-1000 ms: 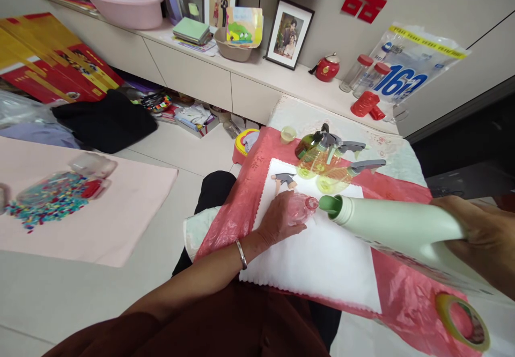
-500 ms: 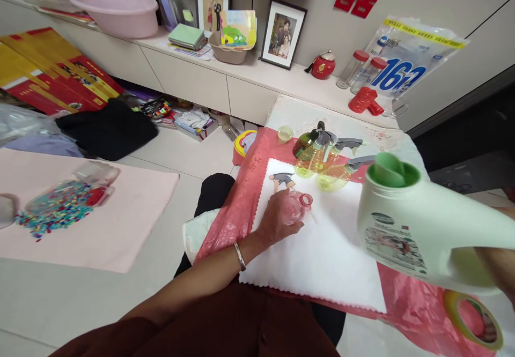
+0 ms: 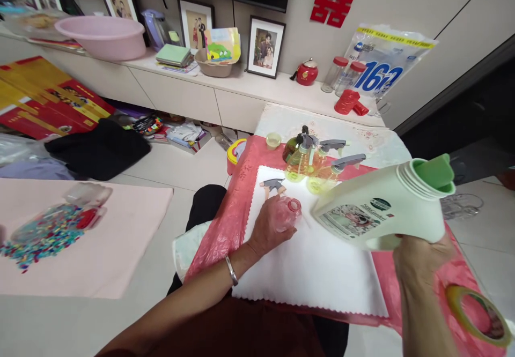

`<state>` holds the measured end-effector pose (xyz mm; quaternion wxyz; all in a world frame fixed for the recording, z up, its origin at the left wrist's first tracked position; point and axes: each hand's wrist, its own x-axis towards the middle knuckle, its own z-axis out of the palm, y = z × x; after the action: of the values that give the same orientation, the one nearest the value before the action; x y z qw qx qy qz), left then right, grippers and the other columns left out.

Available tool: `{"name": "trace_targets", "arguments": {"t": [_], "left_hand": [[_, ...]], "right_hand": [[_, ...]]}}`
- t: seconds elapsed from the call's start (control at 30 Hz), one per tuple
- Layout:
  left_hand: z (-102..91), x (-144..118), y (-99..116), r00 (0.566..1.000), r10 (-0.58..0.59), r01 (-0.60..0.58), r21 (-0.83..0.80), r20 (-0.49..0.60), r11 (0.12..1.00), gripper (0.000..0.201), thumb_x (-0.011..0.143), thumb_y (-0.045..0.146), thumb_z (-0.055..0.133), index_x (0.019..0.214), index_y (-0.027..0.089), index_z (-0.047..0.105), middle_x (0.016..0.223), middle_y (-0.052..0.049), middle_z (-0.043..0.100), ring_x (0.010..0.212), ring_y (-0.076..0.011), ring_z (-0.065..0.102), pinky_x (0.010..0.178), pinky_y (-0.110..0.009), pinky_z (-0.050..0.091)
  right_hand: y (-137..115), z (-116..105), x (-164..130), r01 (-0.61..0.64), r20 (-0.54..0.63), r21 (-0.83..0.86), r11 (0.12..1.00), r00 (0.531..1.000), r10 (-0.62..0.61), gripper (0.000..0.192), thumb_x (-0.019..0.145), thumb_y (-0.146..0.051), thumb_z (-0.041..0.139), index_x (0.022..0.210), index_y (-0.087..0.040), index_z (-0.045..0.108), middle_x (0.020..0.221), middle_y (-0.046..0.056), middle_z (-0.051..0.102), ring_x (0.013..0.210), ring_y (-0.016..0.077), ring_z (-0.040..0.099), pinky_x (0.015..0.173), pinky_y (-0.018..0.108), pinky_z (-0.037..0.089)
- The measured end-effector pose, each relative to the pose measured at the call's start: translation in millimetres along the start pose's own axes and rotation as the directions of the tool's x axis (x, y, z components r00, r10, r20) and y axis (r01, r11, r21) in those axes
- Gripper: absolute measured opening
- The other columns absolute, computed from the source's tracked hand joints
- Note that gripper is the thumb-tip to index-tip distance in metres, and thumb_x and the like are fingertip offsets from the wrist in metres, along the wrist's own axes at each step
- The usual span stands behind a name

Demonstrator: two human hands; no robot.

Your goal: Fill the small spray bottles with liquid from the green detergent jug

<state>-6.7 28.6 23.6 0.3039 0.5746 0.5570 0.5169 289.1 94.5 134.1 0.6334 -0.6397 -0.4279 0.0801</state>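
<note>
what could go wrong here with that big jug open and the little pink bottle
The detergent jug is uncapped and held tilted in the right hand, so liquid could slosh onto the white cloth. The pink bottle has a narrow mouth, steadied only by the left hand; a heavy pour may overshoot or tip it toward the spray bottles.
</note>
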Motion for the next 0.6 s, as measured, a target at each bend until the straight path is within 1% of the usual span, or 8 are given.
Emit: {"name": "trace_targets", "arguments": {"t": [0.17, 0.3, 0.4, 0.5, 0.53, 0.6], "left_hand": [[1.7, -2.2, -0.6, 1.0, -0.007, 0.006, -0.008, -0.028, 1.0, 0.096, 0.065, 0.036, 0.087, 0.146, 0.023, 0.037, 0.143, -0.015, 0.055, 0.136, -0.0401, 0.055, 0.117, -0.062, 0.045], [1.8, -3.0, -2.3, 1.0, 0.0, 0.0, -0.001, -0.017, 1.0, 0.098, 0.065, 0.035, 0.087, 0.148, 0.025, 0.034, 0.144, -0.015, 0.053, 0.137, -0.0403, 0.054, 0.117, -0.065, 0.044], [1.4, -2.4, -2.9, 1.0, 0.011, -0.011, 0.002, -0.003, 1.0, 0.099, 0.066, 0.039, 0.087, 0.148, 0.025, 0.033, 0.145, -0.016, 0.052, 0.138, -0.0402, 0.054, 0.117, -0.066, 0.044], [1.2, -1.7, -2.5, 1.0, 0.008, -0.008, -0.018, -0.004, 1.0, 0.099, 0.065, 0.042, 0.088, 0.147, 0.026, 0.034, 0.145, -0.015, 0.052, 0.137, -0.0406, 0.054, 0.117, -0.065, 0.044], [1.1, -1.6, -2.1, 1.0, 0.003, -0.003, -0.024, -0.006, 1.0, 0.099, 0.065, 0.042, 0.088, 0.147, 0.027, 0.034, 0.144, -0.014, 0.052, 0.136, -0.0406, 0.054, 0.116, -0.065, 0.044], [0.7, -1.6, -1.0, 1.0, -0.013, 0.013, -0.026, -0.009, 1.0, 0.097, 0.064, 0.041, 0.088, 0.145, 0.027, 0.036, 0.141, -0.014, 0.053, 0.134, -0.0405, 0.055, 0.116, -0.065, 0.046]], "right_hand": [[24.8, 6.2, -12.3, 0.06, 0.002, 0.035, 0.998, 0.998, -0.06, 0.036, 0.063, -0.044, 0.072, 0.064, -0.017, 0.047, 0.065, -0.004, 0.037, 0.062, 0.0089, 0.033, 0.055, 0.023, 0.034], [31.4, 7.6, -13.2, 0.068, 0.006, 0.023, 0.997, 0.998, -0.068, 0.037, 0.066, -0.047, 0.071, 0.068, -0.016, 0.05, 0.068, -0.004, 0.039, 0.064, 0.0086, 0.033, 0.058, 0.024, 0.036], [31.3, 4.6, -11.3, 0.058, 0.049, -0.018, 0.998, 0.997, -0.057, 0.036, 0.067, -0.048, 0.066, 0.072, -0.015, 0.056, 0.07, -0.003, 0.044, 0.065, 0.0097, 0.037, 0.06, 0.024, 0.038], [27.5, -6.1, -14.0, 0.018, 0.121, -0.099, 0.995, 0.993, -0.006, 0.045, 0.065, -0.05, 0.07, 0.087, -0.012, 0.067, 0.076, 0.0, 0.055, 0.069, 0.0131, 0.046, 0.065, 0.027, 0.043], [25.6, -11.5, -17.2, 0.002, 0.145, -0.132, 0.991, 0.989, 0.018, 0.05, 0.064, -0.051, 0.073, 0.094, -0.011, 0.07, 0.082, 0.002, 0.059, 0.072, 0.015, 0.05, 0.068, 0.029, 0.046], [20.9, -24.1, -28.1, 0.001, 0.169, -0.189, 0.982, 0.985, 0.032, 0.06, 0.065, -0.051, 0.078, 0.111, -0.014, 0.072, 0.102, 0.006, 0.064, 0.085, 0.0213, 0.058, 0.08, 0.036, 0.051]]}}
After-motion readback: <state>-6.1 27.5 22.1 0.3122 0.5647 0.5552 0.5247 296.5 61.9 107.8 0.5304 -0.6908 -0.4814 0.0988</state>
